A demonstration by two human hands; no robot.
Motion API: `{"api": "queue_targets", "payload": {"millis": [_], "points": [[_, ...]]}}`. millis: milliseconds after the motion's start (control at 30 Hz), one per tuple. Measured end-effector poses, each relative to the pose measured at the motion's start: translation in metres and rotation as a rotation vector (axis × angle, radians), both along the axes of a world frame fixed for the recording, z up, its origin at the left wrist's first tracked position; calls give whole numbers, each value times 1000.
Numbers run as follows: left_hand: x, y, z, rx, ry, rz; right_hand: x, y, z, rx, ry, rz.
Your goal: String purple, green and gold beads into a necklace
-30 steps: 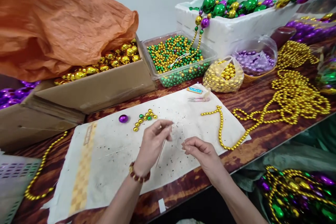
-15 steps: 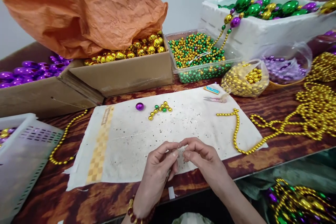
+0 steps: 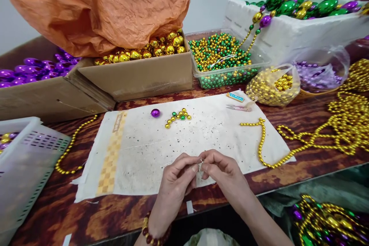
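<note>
My left hand (image 3: 177,178) and my right hand (image 3: 223,169) meet fingertip to fingertip over the near edge of a white cloth (image 3: 150,173). Both are closed in a pinch on a thin pale thread (image 3: 201,161), a short piece of which shows between the fingertips. Whether a needle is there too, I cannot make out. Farther up the cloth lie a purple bead (image 3: 155,113) and a small group of gold and green beads (image 3: 178,117). Small scissors (image 3: 238,107) rest near a blue-labelled packet (image 3: 235,97). Gold bead string (image 3: 262,142) curves over the cloth's right side.
Behind the cloth stand a carton of gold beads (image 3: 138,80) under an orange bag (image 3: 100,11), a clear bin (image 3: 227,69) and a foam box (image 3: 282,34). Purple beads (image 3: 34,69) fill the left carton. A white basket (image 3: 29,169) stands at left, a bag of gold beads (image 3: 272,86) at right.
The view has shifted slightly, so the table things sit a little differently in the picture. My hands stay pinched together, and the thread shows more clearly between the fingertips.
</note>
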State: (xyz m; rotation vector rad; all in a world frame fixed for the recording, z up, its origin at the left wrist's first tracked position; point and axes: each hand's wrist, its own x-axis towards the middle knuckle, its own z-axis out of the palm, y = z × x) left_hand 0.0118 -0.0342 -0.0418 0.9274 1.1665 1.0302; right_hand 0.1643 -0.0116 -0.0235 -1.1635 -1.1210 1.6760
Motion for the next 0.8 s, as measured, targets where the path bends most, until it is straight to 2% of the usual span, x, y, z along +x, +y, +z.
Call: {"api": "queue_targets", "payload": {"millis": [367,800], "points": [[0,2,0,125,87,-15,1,0,0,-17,22,6],[-6,1,-3,204,167,-74,0,1,-8,-25,16,-1]]}}
